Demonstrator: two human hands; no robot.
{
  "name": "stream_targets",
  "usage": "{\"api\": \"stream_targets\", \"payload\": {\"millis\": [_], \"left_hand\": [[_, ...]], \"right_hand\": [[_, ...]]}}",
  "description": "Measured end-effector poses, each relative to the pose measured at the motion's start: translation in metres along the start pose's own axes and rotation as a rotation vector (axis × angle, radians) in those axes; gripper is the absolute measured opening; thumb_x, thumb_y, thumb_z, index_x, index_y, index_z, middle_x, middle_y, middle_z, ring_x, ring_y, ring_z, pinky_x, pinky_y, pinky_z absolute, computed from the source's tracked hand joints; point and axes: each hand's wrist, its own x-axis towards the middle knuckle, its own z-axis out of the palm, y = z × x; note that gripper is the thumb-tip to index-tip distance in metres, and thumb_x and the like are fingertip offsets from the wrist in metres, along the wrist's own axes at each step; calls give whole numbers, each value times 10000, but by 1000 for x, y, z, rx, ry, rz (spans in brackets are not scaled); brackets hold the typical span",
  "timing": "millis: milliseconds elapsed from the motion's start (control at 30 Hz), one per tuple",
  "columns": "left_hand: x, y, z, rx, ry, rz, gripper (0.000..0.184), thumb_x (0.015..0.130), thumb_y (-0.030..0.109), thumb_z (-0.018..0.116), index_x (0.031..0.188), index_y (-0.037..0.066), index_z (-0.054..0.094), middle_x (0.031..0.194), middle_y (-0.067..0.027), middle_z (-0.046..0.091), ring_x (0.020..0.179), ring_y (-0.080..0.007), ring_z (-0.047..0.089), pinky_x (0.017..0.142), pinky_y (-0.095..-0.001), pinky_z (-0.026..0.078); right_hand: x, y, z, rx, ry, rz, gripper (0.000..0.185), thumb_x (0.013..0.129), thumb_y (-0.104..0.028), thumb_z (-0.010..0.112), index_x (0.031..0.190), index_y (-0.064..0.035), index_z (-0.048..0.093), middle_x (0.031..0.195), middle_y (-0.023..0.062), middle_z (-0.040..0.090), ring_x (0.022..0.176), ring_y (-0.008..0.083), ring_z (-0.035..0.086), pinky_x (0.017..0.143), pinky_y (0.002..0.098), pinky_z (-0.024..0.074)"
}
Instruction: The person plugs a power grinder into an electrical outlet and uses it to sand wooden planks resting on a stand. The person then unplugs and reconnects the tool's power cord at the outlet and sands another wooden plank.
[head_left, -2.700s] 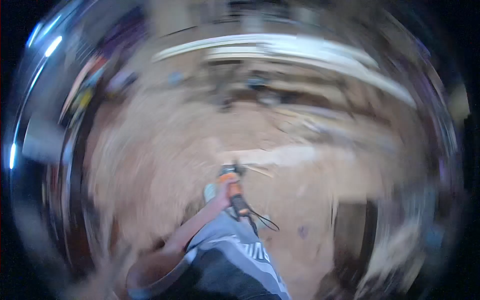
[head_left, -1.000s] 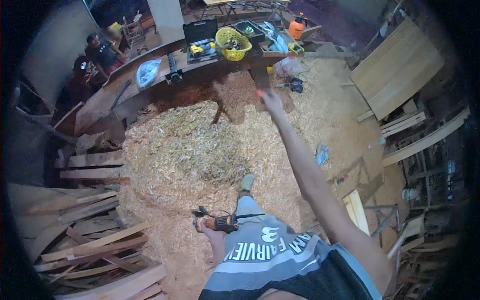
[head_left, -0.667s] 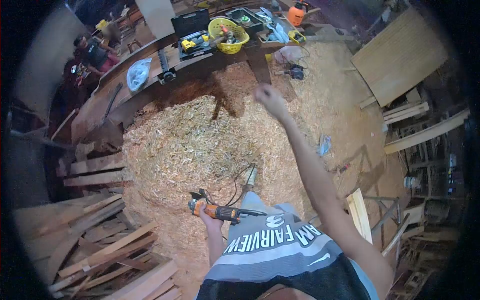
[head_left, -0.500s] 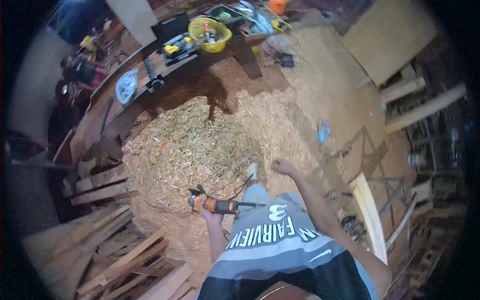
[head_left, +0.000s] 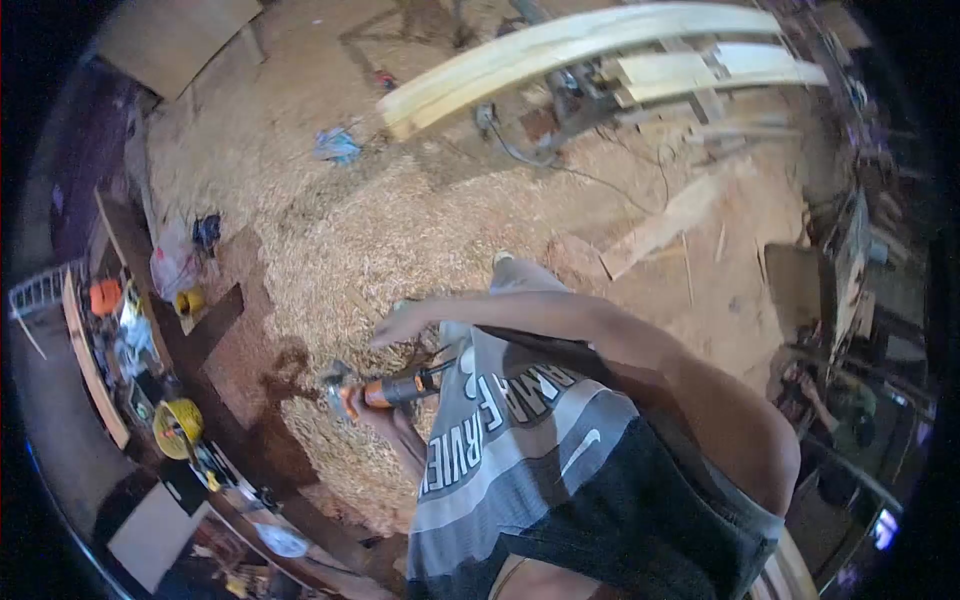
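Observation:
An orange and black angle grinder [head_left: 403,389] lies crosswise in front of my body, its metal head pointing left and its cord end close to my shirt. My left hand [head_left: 376,418] is wrapped around its body near the head. My right forearm reaches across my front, and my right hand [head_left: 400,324] hovers just beyond the tool, apart from it. Its fingers look loosely stretched, with nothing visible in them, though they are a little blurred. Wood shavings [head_left: 330,440] cover the ground beneath both hands.
On the left, a bench carries a yellow basket [head_left: 178,428] and tools. Long pale boards [head_left: 560,45] lie at the top right. A blue plastic bag [head_left: 338,146] rests on the ground. Another person [head_left: 850,415] is at the far right, and a cable [head_left: 570,170] crosses the ground.
My view has swung to the right, so the bench now appears at the left. My right hand has come across toward the grinder, its fingers looser. My left hand still grips the grinder.

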Motion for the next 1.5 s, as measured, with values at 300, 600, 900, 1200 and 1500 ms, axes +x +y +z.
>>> {"api": "stream_targets", "payload": {"millis": [300,600,900,1200,1500], "left_hand": [[-124,-80,194,176,-309,-277,254,909,296,582,1087,118,617,1018,-64,691,964,-270,691,860,-489,580],[-67,-141,166,-27,-272,-216,222,901,271,612,1069,125,608,986,-87,674,895,-284,681,826,-487,584],[0,-186,155,-443,-26,-219,182,880,240,703,983,107,635,938,-65,667,883,-245,670,854,-442,569],[100,-352,110,-401,243,27,323,861,43,703,1156,-29,592,994,-117,663,897,-234,689,785,-374,584],[171,-468,85,-171,315,-185,386,866,168,713,1194,33,561,941,-89,651,863,-208,660,768,-357,579]], "right_hand": [[-150,-47,-72,297,571,55,503,968,-463,608,973,26,726,948,171,724,904,294,695,816,430,533],[-257,105,-162,-282,1539,42,356,1049,-295,509,1257,-23,607,943,208,691,842,394,664,741,439,509],[-332,200,-292,-245,977,699,378,1001,-400,580,1155,-89,728,985,214,717,958,429,676,834,519,515],[-167,550,-441,-1359,40,550,581,945,-511,573,1212,-1,649,1122,293,667,1046,478,656,931,523,523],[-14,743,-567,-1274,313,920,394,956,-376,581,1196,-85,698,1179,189,708,1119,379,676,915,527,546]]}}
